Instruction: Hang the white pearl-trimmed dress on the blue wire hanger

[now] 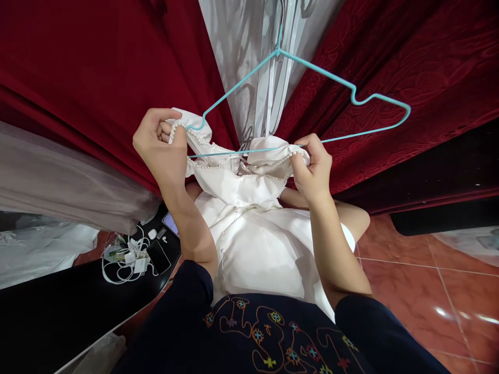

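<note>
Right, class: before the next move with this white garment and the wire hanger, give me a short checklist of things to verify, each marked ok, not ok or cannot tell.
1. left hand pinches the pearl-trimmed shoulder of the white garment: ok.
2. right hand grips the other shoulder: ok.
3. Left end of the turquoise hanger sits inside the garment: ok.
4. Right end of the hanger covered: not ok, it is bare.
5. Hanger hook hung securely: cannot tell.
</note>
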### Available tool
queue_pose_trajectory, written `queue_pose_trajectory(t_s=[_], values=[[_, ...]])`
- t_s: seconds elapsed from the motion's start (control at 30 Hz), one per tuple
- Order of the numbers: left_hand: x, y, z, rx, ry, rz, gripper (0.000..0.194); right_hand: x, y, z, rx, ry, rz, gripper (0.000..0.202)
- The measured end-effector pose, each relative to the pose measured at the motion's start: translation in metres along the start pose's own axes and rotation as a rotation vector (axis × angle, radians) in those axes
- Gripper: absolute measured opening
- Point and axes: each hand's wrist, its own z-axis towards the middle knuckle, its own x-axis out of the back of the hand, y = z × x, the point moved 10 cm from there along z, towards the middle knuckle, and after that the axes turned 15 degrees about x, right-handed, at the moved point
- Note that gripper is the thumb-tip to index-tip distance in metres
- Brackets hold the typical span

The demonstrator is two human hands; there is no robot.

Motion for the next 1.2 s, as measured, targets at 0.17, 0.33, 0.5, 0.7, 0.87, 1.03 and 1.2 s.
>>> queue_pose_trajectory(t_s=[0.17, 0.33, 0.5, 0.7, 0.87, 1.03, 1.2], values=[[-0.012, 0.006, -0.001, -0.018, -0.02, 0.034, 0.04, -0.003, 0.002, 0.0, -0.012, -0.004, 0.012, 0.019], [-0.018, 0.005, 0.0, -0.017, -0.015, 0.035, 0.04, -0.004, 0.003, -0.002, -0.006, 0.001, 0.011, 0.023], [-0.032, 0.007, -0.003, -0.014, -0.037, 0.035, 0.036, -0.013, 0.001, -0.005, -0.012, -0.026, 0.025, 0.025], [-0.045, -0.02, -0.018, 0.127, -0.135, -0.054, 0.018, -0.01, 0.004, -0.003, -0.035, -0.032, -0.007, 0.024], [-0.044, -0.037, -0.054, 0.183, -0.139, -0.226, 0.012, -0.002, 0.009, -0.001, -0.05, -0.047, -0.03, 0.027], [-0.086, -0.075, -0.093, 0.411, -0.396, -0.205, 0.038, -0.003, 0.007, -0.004, -0.044, -0.036, -0.052, 0.023], [-0.123, -0.09, -0.107, 0.694, -0.625, -0.633, 0.045, -0.01, 0.005, -0.009, -0.015, -0.042, -0.052, 0.018]])
